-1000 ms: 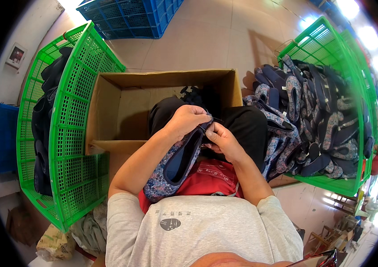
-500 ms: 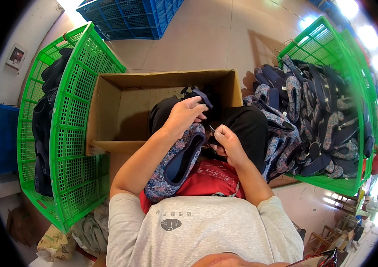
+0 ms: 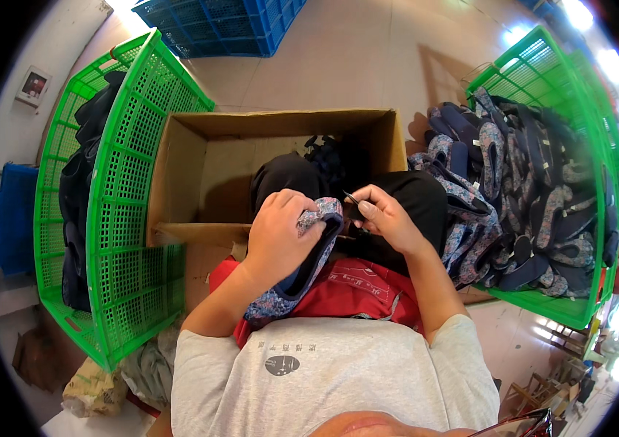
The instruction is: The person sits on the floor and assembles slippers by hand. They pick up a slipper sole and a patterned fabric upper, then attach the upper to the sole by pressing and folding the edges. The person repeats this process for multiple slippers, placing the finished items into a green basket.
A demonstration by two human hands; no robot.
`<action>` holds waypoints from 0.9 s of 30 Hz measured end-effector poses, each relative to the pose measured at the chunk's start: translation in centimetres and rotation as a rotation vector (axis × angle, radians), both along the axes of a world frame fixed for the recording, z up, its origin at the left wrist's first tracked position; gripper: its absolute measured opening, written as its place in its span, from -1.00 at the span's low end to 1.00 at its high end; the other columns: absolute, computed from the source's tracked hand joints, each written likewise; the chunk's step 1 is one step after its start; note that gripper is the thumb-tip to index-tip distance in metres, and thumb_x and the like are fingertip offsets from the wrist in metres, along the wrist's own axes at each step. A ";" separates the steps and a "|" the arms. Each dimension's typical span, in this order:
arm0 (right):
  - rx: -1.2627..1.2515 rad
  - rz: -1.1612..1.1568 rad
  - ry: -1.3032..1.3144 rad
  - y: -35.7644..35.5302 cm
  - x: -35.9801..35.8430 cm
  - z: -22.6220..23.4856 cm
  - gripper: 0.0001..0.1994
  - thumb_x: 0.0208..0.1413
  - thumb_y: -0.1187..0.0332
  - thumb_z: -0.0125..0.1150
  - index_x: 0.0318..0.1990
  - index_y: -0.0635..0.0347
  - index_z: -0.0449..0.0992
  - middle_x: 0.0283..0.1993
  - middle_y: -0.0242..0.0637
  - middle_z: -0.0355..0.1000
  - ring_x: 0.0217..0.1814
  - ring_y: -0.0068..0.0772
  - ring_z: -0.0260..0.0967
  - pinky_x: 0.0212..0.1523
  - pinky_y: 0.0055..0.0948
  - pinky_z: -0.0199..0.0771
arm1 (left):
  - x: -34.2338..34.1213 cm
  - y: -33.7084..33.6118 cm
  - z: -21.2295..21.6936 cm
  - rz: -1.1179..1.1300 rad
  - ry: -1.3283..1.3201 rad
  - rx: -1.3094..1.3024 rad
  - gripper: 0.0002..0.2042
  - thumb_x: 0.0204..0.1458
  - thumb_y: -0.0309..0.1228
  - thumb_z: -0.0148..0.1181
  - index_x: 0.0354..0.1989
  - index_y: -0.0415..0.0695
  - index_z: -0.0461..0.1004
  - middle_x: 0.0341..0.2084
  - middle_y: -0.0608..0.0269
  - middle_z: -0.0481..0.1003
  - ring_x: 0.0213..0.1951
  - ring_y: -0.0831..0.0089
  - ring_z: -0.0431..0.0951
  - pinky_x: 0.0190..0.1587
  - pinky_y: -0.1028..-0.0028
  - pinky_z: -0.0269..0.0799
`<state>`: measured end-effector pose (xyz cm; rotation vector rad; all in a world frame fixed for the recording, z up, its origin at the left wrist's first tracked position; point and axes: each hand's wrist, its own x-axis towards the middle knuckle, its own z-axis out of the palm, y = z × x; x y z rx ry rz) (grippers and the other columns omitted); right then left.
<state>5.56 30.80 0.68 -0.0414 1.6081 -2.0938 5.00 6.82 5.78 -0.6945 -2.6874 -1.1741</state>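
Note:
My left hand [image 3: 284, 234] is closed round the near-left side of a floral fabric shoe upper [image 3: 271, 304] with a dark navy lining. The thumb reaches into its opening and the fingers lie on the outside. The upper rests tilted on a red apron [image 3: 371, 290] over my lap. Just right of its far end, my right hand [image 3: 388, 218] grips a small dark pointed tool [image 3: 351, 197] that looks like snips. Its tip points away from me toward the upper, apart from it. My palm hides most of the tool.
A cardboard box [image 3: 177, 171] stands open beyond my knees, with dark scraps [image 3: 325, 156] inside. At left, a green crate [image 3: 109, 240] holds dark pieces. At right, another green crate [image 3: 553, 306] is heaped with floral uppers [image 3: 542, 211]. A blue crate [image 3: 225, 29] stands farther off.
My left hand has come back from over the box, where a dark piece was at its fingers, and now grips the upper. The upper's far end has risen. My right hand keeps the tool.

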 end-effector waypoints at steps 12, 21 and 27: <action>0.063 0.246 0.056 -1.3 -1.3 1.5 -0.78 0.35 0.32 0.08 0.03 0.22 0.46 -0.23 -0.48 0.41 -0.25 -0.72 0.33 -0.24 -0.65 0.39 | 1.6 0.5 -2.1 0.136 0.288 -0.082 -0.77 -0.26 -0.58 0.37 -0.45 -0.14 0.41 -0.46 0.19 0.49 -0.32 0.15 0.50 -0.21 0.26 0.41; 0.142 0.272 0.130 -1.5 -0.7 0.8 -0.77 0.34 0.32 0.11 0.04 0.24 0.41 -0.22 -0.43 0.39 -0.24 -0.67 0.31 -0.18 -0.61 0.40 | 1.8 0.4 -2.4 0.117 0.363 -0.030 -0.76 -0.29 -0.62 0.37 -0.46 -0.15 0.42 -0.45 0.20 0.52 -0.29 0.18 0.53 -0.20 0.27 0.43; 0.381 0.219 0.323 -2.2 0.0 1.9 -0.79 0.26 0.29 0.19 -0.07 0.21 0.44 -0.33 -0.24 0.48 -0.34 -0.44 0.43 -0.24 -0.41 0.43 | 1.8 0.4 -2.4 0.102 0.342 -0.011 -0.77 -0.28 -0.62 0.37 -0.47 -0.16 0.43 -0.44 0.19 0.53 -0.28 0.17 0.54 -0.19 0.26 0.45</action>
